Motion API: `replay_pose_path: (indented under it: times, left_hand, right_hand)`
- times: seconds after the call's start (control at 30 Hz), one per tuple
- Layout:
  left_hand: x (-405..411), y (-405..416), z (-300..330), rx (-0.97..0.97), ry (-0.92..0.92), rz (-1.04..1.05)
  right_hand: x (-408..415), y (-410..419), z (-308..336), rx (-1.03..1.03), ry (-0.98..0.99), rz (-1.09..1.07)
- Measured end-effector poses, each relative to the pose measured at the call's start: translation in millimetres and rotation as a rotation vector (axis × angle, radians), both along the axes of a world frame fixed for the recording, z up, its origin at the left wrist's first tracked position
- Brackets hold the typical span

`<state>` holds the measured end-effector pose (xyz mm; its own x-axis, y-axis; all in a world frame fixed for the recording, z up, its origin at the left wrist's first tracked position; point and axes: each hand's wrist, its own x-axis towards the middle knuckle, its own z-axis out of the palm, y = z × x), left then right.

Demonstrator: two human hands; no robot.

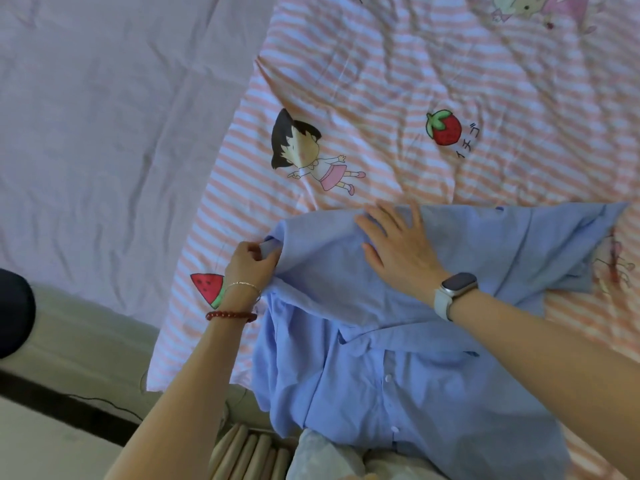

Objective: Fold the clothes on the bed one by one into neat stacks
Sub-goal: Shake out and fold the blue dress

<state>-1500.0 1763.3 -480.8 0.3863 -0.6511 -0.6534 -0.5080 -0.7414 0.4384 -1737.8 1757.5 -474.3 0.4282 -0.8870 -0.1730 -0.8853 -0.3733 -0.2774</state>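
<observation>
A light blue button-up shirt lies on the bed, its button placket showing at the near side and its upper part folded over. My left hand pinches a corner of the folded shirt fabric at the shirt's left edge. My right hand lies flat, fingers spread, pressing on the folded-over part of the shirt. A loose flap of the shirt spreads out to the right.
Under the shirt is a pink-and-white striped quilt with cartoon and fruit prints. A lilac sheet covers the bed to the left. The bed's pale edge and a dark object are at the left; beige ribbed fabric lies near me.
</observation>
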Motion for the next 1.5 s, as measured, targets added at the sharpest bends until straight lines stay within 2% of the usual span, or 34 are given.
replay_pose_path:
  times: [0.07,0.13,0.2,0.27,0.33,0.43,0.53,0.6,0.67,0.73,0.8,0.87,0.93,1.0,1.13,1.23,1.37,1.43,1.5]
  left_hand:
    - [5.5,8.9,0.0,0.053,-0.015,-0.020]
    - [8.8,14.9,1.9,0.037,-0.012,-0.027]
    - [10.6,17.7,4.3,-0.071,0.069,0.084]
    - [13.7,18.6,9.4,-0.236,0.189,0.227]
    - [16.8,17.1,13.5,-0.365,0.229,0.299]
    - [15.2,5.7,14.1,-0.461,0.241,0.461]
    - [17.7,-3.8,5.6,-0.344,0.039,0.505]
    - [24.2,-0.1,-0.9,-0.219,-0.121,0.392]
    - [23.1,4.1,0.4,-0.218,-0.242,0.273]
    - [10.2,5.6,6.2,-0.340,-0.409,0.088]
    - [-15.6,5.4,10.5,-0.526,-0.512,-0.262]
    - [-52.7,4.6,10.5,-0.618,-0.520,-0.658]
    - [-89.6,1.8,7.0,-0.592,-0.477,-0.923]
    - [-123.3,-3.2,-2.4,-0.527,-0.451,-1.053]
    - [-173.5,-15.6,-27.1,-0.385,-0.372,-1.140]
    - [-195.2,-24.5,-37.0,-0.351,-0.384,-1.142]
    - [-224.6,-26.3,-28.3,-0.512,-0.363,-1.182]
    - [-240.5,-19.3,-24.4,-0.589,-0.361,-1.183]
    - [-255.1,-12.4,-23.8,-0.592,-0.341,-1.197]
  right_hand:
    - [21.1,-18.9,3.5,0.061,-0.068,0.094]
    - [42.9,-36.8,3.4,0.231,-0.065,0.146]
    - [57.6,-50.6,-0.1,0.359,-0.015,0.164]
    - [62.6,-59.8,-3.0,0.403,0.010,0.152]
    - [62.5,-61.7,-5.1,0.398,-0.048,0.046]
    - [68.5,-54.5,-5.6,0.159,-0.071,-0.028]
    - [72.6,-51.4,-7.6,0.101,-0.078,-0.013]
    - [58.3,-51.6,-11.0,0.118,-0.035,-0.033]
    - [29.5,-43.6,-15.6,0.104,0.071,-0.014]
    - [-6.2,-27.7,-22.2,0.125,0.188,-0.011]
    - [-39.8,-10.7,-27.6,0.154,0.266,-0.040]
    - [-70.5,1.9,-28.8,0.168,0.311,-0.106]
    - [-99.8,9.2,-29.4,0.194,0.355,-0.184]
    - [-131.0,15.4,-32.2,0.204,0.394,-0.292]
    - [-189.5,18.3,-35.2,0.206,0.379,-0.538]
    - [-227.4,22.7,-32.2,0.174,0.275,-0.752]
    - [-246.4,35.7,-21.4,0.008,-0.159,-1.190]
    - [-239.6,39.3,-17.0,0.095,-0.407,-1.297]
    - [-232.2,39.0,-16.1,0.153,-0.503,-1.303]
